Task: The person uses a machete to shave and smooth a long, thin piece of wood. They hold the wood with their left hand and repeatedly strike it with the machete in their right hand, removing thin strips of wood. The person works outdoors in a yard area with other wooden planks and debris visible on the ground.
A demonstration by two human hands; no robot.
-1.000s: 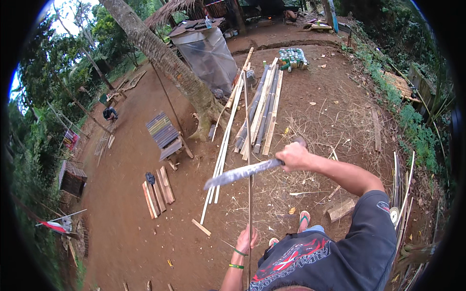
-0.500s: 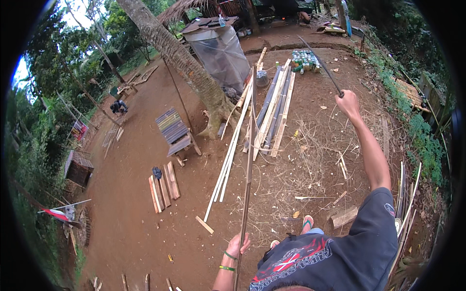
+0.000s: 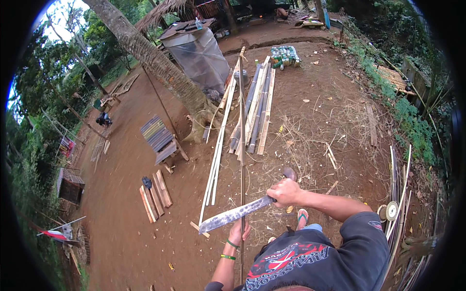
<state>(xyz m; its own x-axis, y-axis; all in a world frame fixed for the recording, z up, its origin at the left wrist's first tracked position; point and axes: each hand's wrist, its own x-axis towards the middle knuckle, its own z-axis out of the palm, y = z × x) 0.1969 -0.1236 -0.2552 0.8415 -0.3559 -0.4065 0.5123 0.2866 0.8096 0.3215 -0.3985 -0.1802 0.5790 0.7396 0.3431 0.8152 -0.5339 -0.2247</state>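
Observation:
My right hand (image 3: 287, 193) is wrapped around the handle of a machete (image 3: 233, 215). Its broad, stained blade points to the left and crosses the long strip in the picture, just above my left hand; I cannot tell if it touches. My left hand (image 3: 238, 233), with green and yellow bands at the wrist, grips a long, thin brown bamboo strip (image 3: 243, 174) low down. The strip stands lengthwise before me, its far end up near the bamboo pile. Its lower end runs out of sight beside my shirt.
Pale slats (image 3: 219, 150) and dark bamboo pieces (image 3: 252, 109) lie ahead, right of a leaning tree trunk (image 3: 145, 56). Shavings (image 3: 306, 131) litter the ground. Left are short boards (image 3: 162, 188) and a bamboo seat (image 3: 158, 138); a person (image 3: 103, 119) crouches farther off. Bottles (image 3: 285, 56) stand beyond.
My right hand has swung the machete from high at the far right down across the bamboo strip. My left hand keeps its grip, and the view has shifted slightly.

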